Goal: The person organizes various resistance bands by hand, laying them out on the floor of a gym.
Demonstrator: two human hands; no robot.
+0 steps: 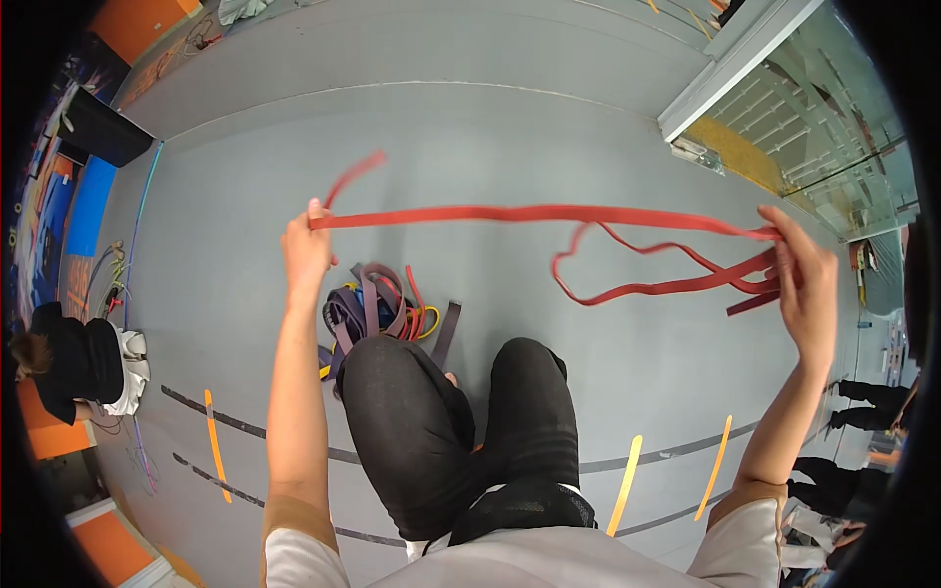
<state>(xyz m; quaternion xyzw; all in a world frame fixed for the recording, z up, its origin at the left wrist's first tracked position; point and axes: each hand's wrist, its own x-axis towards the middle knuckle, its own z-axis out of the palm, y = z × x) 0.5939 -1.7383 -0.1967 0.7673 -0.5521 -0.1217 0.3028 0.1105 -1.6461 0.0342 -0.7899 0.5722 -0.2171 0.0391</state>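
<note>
A long red strap [520,213] is stretched nearly level between my two hands. My left hand [310,245] pinches it near one end, and a short blurred tail sticks up past the fingers. On the right, my right hand [806,279] is closed around the other part, with several loops of the strap hanging to its left and a dark red end below. A tangled pile of purple, red, blue and yellow straps [377,306] lies on the floor beside my left knee, below and right of my left hand.
Grey floor [470,127] carries dark lines and yellow tape strips [624,485]. A person in black [83,358] is at the far left near cords. Several people are at the lower right. A glass panel [833,118] stands upper right.
</note>
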